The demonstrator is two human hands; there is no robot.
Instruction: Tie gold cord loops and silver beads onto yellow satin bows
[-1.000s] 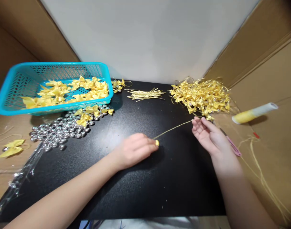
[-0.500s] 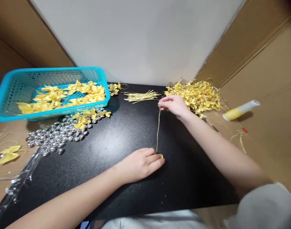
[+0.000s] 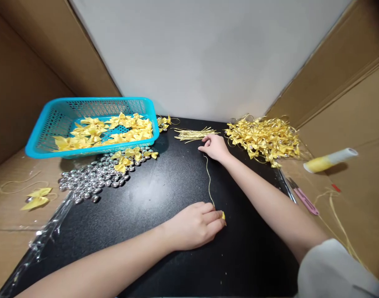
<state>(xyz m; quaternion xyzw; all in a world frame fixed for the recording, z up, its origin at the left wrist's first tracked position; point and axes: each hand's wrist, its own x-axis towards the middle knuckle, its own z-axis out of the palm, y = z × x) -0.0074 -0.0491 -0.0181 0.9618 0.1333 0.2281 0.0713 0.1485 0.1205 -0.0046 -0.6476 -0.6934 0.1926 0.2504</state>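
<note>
My left hand (image 3: 197, 225) rests low on the black tabletop, its fingers closed round a yellow ribbon bow (image 3: 223, 215), of which only a small bit shows. From under those fingers a thin gold cord (image 3: 209, 182) runs away across the table in a loose curve. My right hand (image 3: 214, 147) is over the far middle, beside a bundle of gold cord lengths (image 3: 189, 134). Its thumb and forefinger are apart with nothing visible between them. The cord's far end lies just below this hand.
A blue basket (image 3: 90, 151) of yellow ribbon bows stands at the left, with silver beads (image 3: 87, 178) before it. Finished-looking bows with cords form a pile (image 3: 264, 138) at the right. Pink-handled snips (image 3: 305, 201) and a yellow-white tube (image 3: 330, 160) lie on cardboard.
My right hand has let go of the cord's far end and reached the gold bundle. The cord, taut before, now lies slack. The view has shifted; my left hand keeps its hold.
</note>
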